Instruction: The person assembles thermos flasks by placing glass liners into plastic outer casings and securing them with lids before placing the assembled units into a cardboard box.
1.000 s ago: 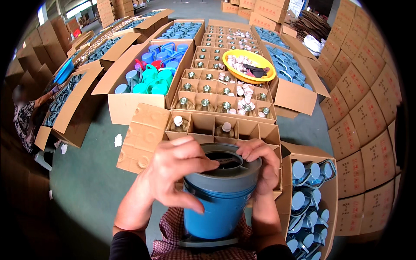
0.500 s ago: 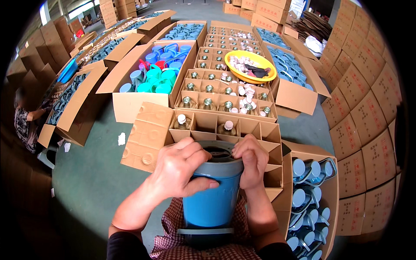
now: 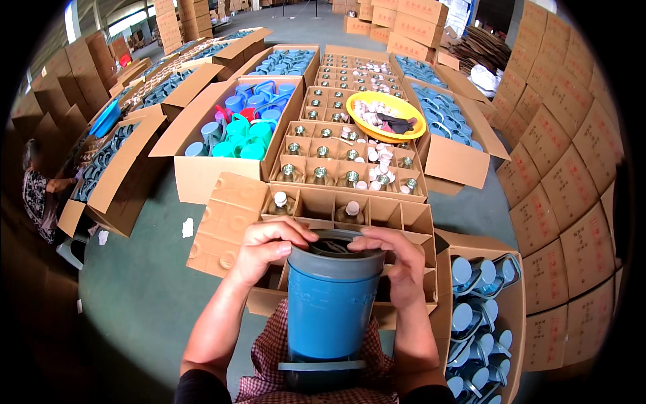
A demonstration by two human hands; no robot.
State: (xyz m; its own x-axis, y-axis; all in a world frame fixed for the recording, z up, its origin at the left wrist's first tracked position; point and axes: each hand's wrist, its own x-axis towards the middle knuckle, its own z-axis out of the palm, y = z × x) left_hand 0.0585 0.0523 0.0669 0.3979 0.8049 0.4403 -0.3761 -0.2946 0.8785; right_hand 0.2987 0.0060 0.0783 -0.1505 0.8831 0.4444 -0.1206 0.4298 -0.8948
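Observation:
Upright before my checked apron stands a blue thermos flask body with a wide grey rim and a dark opening. A flat blue-grey piece juts out near its lower end. My left hand grips the rim's left side, fingers bent over the top and thumb lower down. Across from it, my right hand lies with its fingers over the rim's right side, their tips near the opening. Just beyond is a divided carton holding glass bottles with white tops.
At right, a carton holds several blue flask parts. Farther off are a carton of coloured pieces, more bottle cartons and a yellow basin. Stacked cartons wall the right side. A person sits far left.
Both hands have loosened from a tight press on the rim, and their fingers are straighter. My left thumb has risen from the blue side towards the rim. The view has tilted slightly.

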